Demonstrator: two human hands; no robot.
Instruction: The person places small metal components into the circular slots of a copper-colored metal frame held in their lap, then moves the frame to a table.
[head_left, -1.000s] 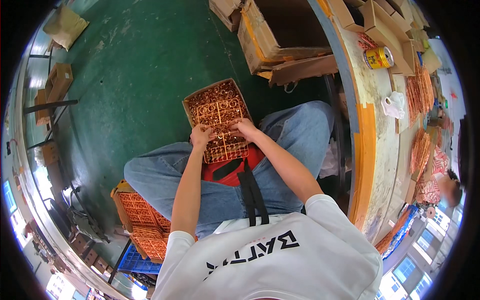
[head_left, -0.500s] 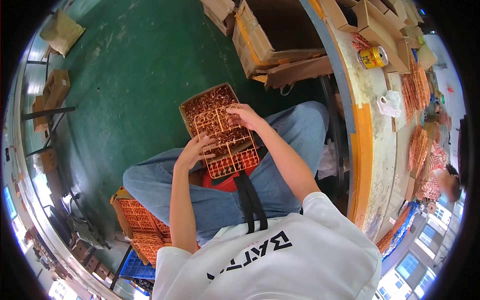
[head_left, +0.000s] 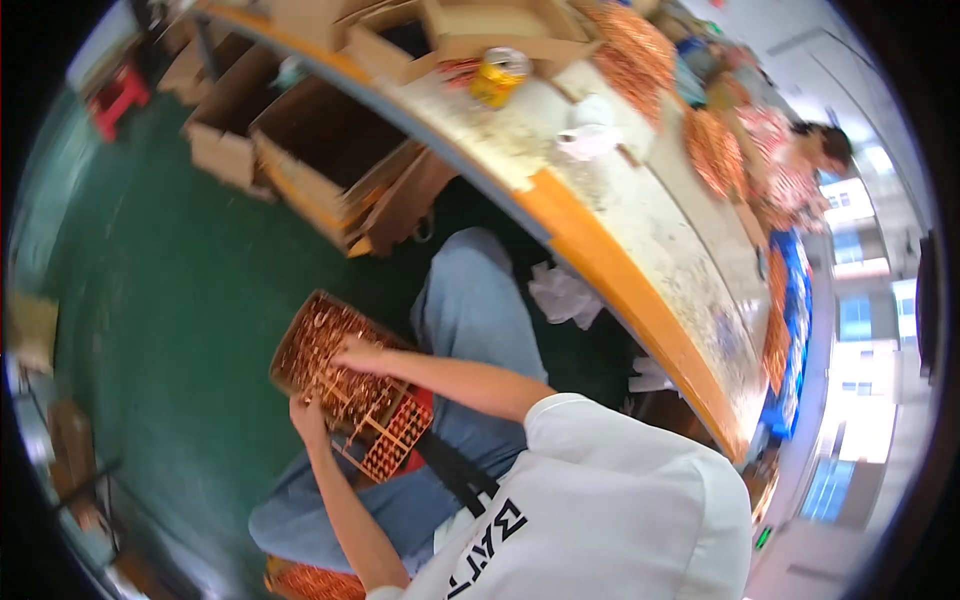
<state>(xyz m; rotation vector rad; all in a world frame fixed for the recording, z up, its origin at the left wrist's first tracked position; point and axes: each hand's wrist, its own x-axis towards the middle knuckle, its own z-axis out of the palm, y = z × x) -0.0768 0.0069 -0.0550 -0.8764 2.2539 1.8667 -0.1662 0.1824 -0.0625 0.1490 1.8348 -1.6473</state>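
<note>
Green floor behind, coppery rings are being handled at the frame by left hand and right hand; grips too blurred to tell; fingertip care seems needed next.

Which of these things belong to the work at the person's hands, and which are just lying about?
With the work:
copper-coloured rings, under the right hand
cardboard box, by the left hand
orange grid frame

Seemingly lying about:
yellow can, on the table
red stool
crumpled white plastic
</note>
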